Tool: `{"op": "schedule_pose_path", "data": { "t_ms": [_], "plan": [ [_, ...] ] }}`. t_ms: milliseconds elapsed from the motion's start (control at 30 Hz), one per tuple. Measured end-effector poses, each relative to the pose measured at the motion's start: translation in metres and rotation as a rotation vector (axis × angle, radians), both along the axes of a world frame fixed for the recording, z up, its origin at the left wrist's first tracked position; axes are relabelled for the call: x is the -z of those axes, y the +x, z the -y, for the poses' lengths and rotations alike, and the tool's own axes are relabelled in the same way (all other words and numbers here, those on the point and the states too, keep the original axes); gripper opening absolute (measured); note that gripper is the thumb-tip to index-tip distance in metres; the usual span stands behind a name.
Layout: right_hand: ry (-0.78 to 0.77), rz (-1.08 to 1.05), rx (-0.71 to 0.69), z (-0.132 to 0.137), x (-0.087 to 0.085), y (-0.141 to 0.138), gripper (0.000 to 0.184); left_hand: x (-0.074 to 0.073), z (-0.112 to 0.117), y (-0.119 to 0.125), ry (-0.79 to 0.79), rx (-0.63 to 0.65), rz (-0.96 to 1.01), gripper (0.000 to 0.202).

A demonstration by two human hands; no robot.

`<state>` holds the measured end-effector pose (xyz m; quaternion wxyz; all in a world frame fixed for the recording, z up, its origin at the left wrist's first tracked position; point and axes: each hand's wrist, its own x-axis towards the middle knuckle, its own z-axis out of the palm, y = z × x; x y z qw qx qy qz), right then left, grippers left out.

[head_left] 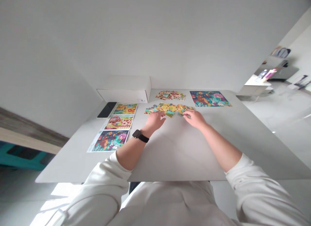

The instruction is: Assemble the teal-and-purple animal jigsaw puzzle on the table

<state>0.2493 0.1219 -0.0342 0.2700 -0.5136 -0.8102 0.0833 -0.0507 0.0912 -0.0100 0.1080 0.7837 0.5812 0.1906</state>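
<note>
A loose pile of yellow and teal jigsaw puzzle pieces [171, 108] lies in the middle of the table. My left hand [155, 120] rests at the pile's near left side, fingers over the pieces and thumb apart; its fingertips are partly hidden. At the near right edge, the fingers of my right hand [195, 118] are pinched together on a puzzle piece [181, 114], seen nearly edge-on. Behind this pile sits a second heap of red and cream puzzle pieces [170, 95]. An assembled dark blue puzzle [210, 99] lies flat at the back right.
On the left, a printed sheet with a lion picture [125, 108], a farm picture [119, 122] and a dark blue picture [111, 140] lies on the grey table [179, 151]. Beside it are a black-screened phone [107, 109] and a white box [123, 94] against the wall.
</note>
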Motion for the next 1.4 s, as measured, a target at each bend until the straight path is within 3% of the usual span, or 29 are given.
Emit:
{"op": "schedule_pose_path", "data": {
  "t_ms": [67,200,333,467,567,733,833,967,1067,1167,1300,1400],
  "plan": [
    [-0.075,0.009,0.013,0.015,0.000,-0.010,0.018,0.002,0.005,0.001,-0.072,-0.061,0.031,0.024],
    [-0.132,0.101,0.062,0.029,-0.001,-0.034,0.023,0.006,0.010,0.004,-0.125,-0.153,0.024,0.051],
    [-0.089,0.083,0.109,0.019,-0.007,-0.065,0.008,0.010,0.009,0.007,-0.135,-0.196,0.108,0.050],
    [-0.135,0.091,0.208,0.003,-0.007,-0.098,0.030,0.014,0.010,0.002,-0.124,-0.170,0.167,0.045],
    [-0.160,0.103,0.242,-0.002,-0.001,-0.113,0.032,0.018,0.010,-0.004,-0.112,-0.139,0.217,0.045],
    [-0.171,0.073,0.248,-0.003,0.010,-0.111,0.030,0.024,0.006,-0.012,-0.113,-0.100,0.325,0.045],
    [-0.091,-0.019,0.214,-0.002,0.015,-0.103,0.036,0.026,0.001,-0.013,-0.109,-0.087,0.420,0.041],
    [0.054,-0.147,0.006,0.005,0.015,-0.094,0.047,0.026,-0.001,-0.014,-0.200,-0.119,0.720,0.026],
    [0.132,-0.188,-0.160,0.013,0.011,-0.094,0.052,0.025,0.000,-0.015,-0.270,-0.101,0.913,0.039],
    [0.175,-0.234,-0.261,0.020,0.011,-0.100,0.060,0.025,0.001,-0.016,-0.280,-0.057,0.985,0.047],
    [0.084,-0.383,-0.199,0.018,0.015,-0.105,0.070,0.025,-0.001,-0.018,-0.264,-0.088,1.012,0.049],
    [-0.133,-0.496,-0.078,0.011,0.018,-0.105,0.053,0.024,0.000,-0.019,-0.276,-0.089,0.958,0.045]
  ]
}}
